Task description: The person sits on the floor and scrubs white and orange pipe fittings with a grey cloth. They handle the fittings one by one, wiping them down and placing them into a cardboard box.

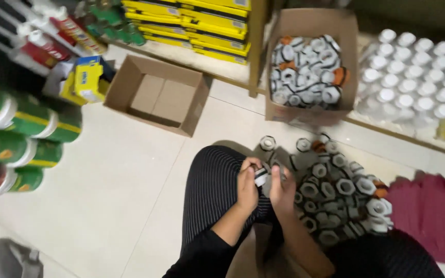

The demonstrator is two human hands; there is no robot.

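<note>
I see my left hand (247, 186) and right hand (283, 188) close together over my lap, both closed around 1 small white and grey plastic fitting with a hexagonal nut (260, 176), the fingers curled snugly on it; it is blurred, so I cannot tell its finer shape. Just to the right, touching my knee, a heap of grey and white hexagonal plastic fittings (336, 198) lies on the pale tiled floor (104, 180). Beyond the heap stands an open brown cardboard box full of the same fittings, some with orange rings (307, 69). To the left sits an open empty brown cardboard box (156, 94). A block of white-capped bottles in clear wrap (413, 72) stands at the right, green cans stacked on their sides (11, 139) at the left, and a dark red cloth (431, 211) lies by my right leg
</note>
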